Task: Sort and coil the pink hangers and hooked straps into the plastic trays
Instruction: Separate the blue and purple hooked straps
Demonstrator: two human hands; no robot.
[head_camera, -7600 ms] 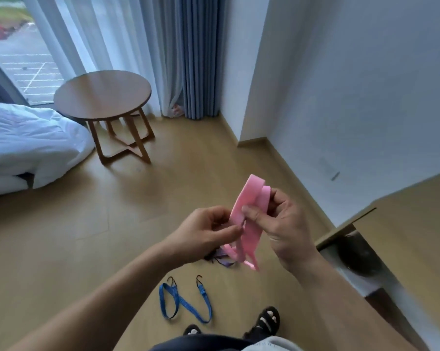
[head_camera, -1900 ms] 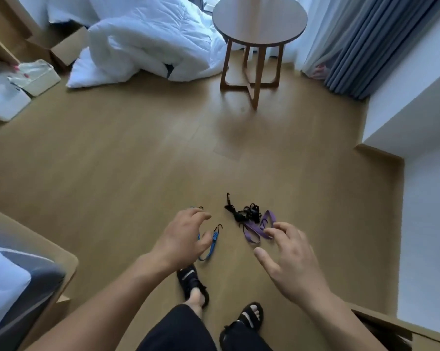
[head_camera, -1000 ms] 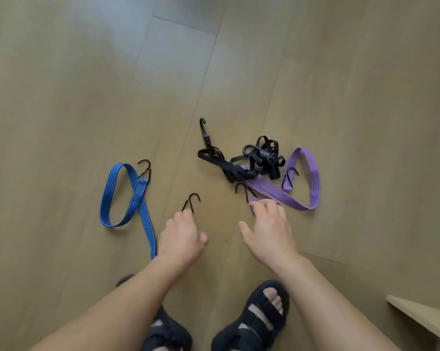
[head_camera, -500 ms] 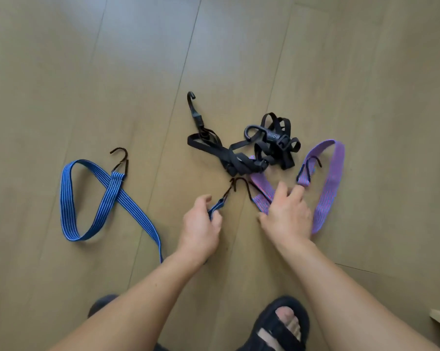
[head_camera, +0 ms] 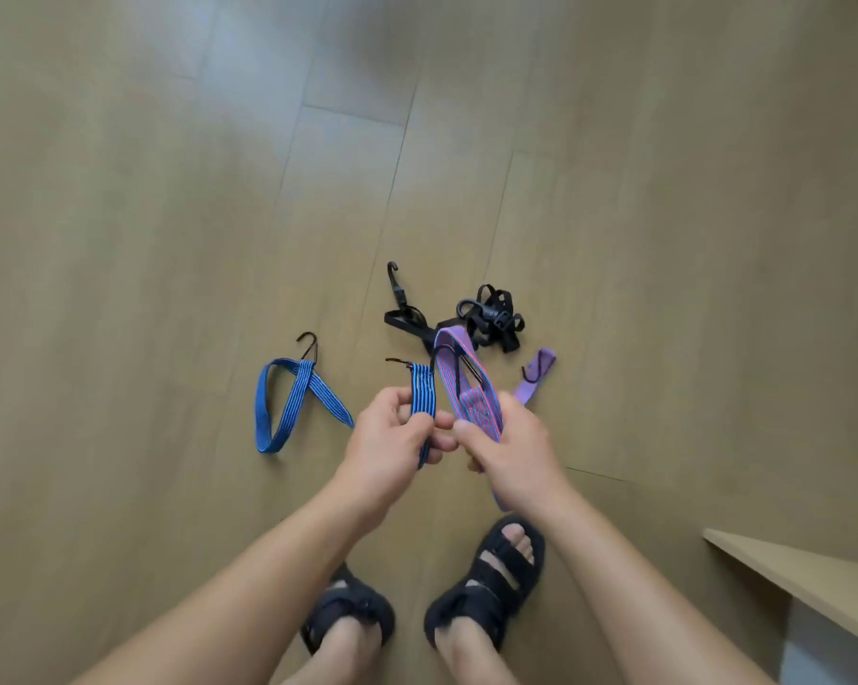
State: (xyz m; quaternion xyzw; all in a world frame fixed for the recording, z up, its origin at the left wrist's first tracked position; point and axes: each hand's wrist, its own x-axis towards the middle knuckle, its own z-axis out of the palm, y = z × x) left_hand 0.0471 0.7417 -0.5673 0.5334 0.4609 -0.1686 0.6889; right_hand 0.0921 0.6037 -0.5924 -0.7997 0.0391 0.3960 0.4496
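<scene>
The left hand (head_camera: 392, 437) is clenched around one end of the blue hooked strap (head_camera: 423, 394), its hook poking up past the fingers. The rest of that strap trails down to a loop on the floor, out to the left of the hand. The right hand (head_camera: 513, 449) grips a fold of the purple hooked strap (head_camera: 476, 412); its free end lies on the floor just beyond that hand.

Two straps at once invites snagging. It would probably be best to keep the hooks apart, wind one strap around the fingers in even turns, and tuck its hook in before starting the other.

The tangled black strap (head_camera: 493, 318) waits just past both hands. The floor (head_camera: 170, 239) is pale wood planking. Black sandals (head_camera: 486, 585) stand below the hands, with a wooden board (head_camera: 807, 580) to their right. No trays or pink hangers are in view.
</scene>
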